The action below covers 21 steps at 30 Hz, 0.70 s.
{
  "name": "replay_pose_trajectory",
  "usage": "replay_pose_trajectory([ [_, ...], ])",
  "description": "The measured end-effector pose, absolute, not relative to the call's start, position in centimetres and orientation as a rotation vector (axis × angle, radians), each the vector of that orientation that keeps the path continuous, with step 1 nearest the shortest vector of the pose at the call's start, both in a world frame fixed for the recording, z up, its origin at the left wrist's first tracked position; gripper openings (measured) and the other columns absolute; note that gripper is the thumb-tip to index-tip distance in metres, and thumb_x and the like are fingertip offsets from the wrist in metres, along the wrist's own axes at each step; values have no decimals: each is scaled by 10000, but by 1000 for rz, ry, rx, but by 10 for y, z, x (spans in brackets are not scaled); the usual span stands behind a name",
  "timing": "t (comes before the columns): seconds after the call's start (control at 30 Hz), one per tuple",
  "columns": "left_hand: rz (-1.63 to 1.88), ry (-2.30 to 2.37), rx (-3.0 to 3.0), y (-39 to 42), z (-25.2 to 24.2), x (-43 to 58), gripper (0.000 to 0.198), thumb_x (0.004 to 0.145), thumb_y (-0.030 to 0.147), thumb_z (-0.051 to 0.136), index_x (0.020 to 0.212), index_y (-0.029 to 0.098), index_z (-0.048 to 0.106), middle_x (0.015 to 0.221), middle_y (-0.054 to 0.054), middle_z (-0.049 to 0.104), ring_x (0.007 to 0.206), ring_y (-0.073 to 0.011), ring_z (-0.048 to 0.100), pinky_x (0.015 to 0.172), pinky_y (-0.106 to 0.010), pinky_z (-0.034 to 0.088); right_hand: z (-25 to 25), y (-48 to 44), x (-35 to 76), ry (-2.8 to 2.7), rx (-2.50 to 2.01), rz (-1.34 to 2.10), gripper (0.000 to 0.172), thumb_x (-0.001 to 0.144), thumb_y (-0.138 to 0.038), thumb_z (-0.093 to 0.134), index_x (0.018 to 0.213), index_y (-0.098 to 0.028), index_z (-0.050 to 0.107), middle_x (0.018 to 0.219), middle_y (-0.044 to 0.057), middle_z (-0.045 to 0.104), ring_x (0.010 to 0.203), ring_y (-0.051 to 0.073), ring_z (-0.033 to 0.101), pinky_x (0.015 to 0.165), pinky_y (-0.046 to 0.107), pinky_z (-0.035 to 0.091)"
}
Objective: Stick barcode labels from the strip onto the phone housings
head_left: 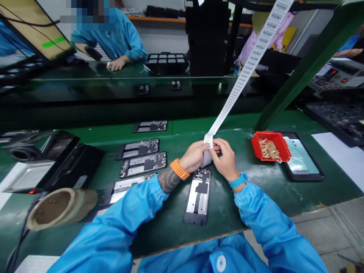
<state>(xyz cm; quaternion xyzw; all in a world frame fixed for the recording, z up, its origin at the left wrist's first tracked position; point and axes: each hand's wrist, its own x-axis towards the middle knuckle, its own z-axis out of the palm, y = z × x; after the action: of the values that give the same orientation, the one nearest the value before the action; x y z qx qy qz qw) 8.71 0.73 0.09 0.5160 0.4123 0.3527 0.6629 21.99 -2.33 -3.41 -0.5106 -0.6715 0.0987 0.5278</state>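
A long strip of barcode labels point(244, 77) hangs down from the upper right and bends over between my hands. My left hand point(195, 156) is closed on the lower end of the strip. From the other side, the fingers of my right hand point(225, 157) pinch the same strip near its bend. Just below them an opened phone point(197, 197) lies flat on the green bench, its circuit board at the top and silver plate showing. To the left, several similar opened phones point(143, 164) lie in a column, the nearest partly hidden by my left sleeve.
A red bin point(257, 146) of small tan pieces stands at right, beside a black tray point(315, 175) with pale panels. A brown tape roll point(61, 208) and a black device point(82, 163) sit at left. A green post point(301, 60) slants at right. Co-workers sit beyond the bench.
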Motion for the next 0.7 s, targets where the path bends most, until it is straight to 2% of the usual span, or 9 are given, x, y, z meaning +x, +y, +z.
replay_pose_trajectory([
  [0.1, 860, 745, 712, -2, 13, 91, 251, 966, 204, 497, 923, 77, 709, 934, -185, 757, 925, -269, 751, 960, -454, 566, -30, -27, 224, -1619, -1217, 70, 328, 935, -301, 603, 1247, -205, 632, 1287, 153, 634, 1223, 299, 594, 1040, 513, 519],
  [0.2, 826, 756, 519, -2, 24, 93, 266, 966, 145, 499, 833, 75, 718, 864, -162, 753, 845, -238, 750, 940, -419, 574, -26, -26, 230, -1725, -1154, -18, 273, 951, -268, 580, 1206, -223, 669, 1221, 134, 671, 1165, 289, 615, 1002, 509, 536],
  [0.33, 800, 825, 448, 2, 30, 95, 285, 973, 121, 470, 763, 108, 662, 724, -91, 705, 653, -153, 685, 790, -315, 590, -26, -23, 239, -1873, -1109, -54, 226, 978, -262, 550, 1115, -229, 726, 1073, 109, 732, 1035, 262, 648, 929, 472, 556],
  [0.47, 768, 866, 456, 3, 23, 99, 289, 963, 121, 446, 707, 135, 578, 617, -52, 612, 546, -134, 617, 644, -279, 557, -31, -22, 245, -1948, -1141, -81, 211, 977, -254, 553, 1050, -236, 750, 1005, 92, 750, 945, 247, 663, 876, 450, 557],
  [0.6, 761, 899, 590, 4, 12, 111, 279, 960, 134, 420, 714, 149, 552, 654, -80, 623, 592, -157, 641, 674, -299, 557, -35, -22, 245, -1903, -1118, -169, 159, 941, -211, 599, 940, -268, 747, 1027, 76, 752, 970, 251, 668, 881, 460, 560],
  [0.7, 708, 959, 835, 18, 9, 109, 292, 990, 229, 424, 773, 142, 599, 752, -119, 686, 691, -189, 689, 738, -323, 567, -31, -25, 244, -1828, -1078, -193, 126, 920, -195, 621, 892, -262, 724, 993, 79, 743, 950, 257, 680, 867, 477, 570],
])
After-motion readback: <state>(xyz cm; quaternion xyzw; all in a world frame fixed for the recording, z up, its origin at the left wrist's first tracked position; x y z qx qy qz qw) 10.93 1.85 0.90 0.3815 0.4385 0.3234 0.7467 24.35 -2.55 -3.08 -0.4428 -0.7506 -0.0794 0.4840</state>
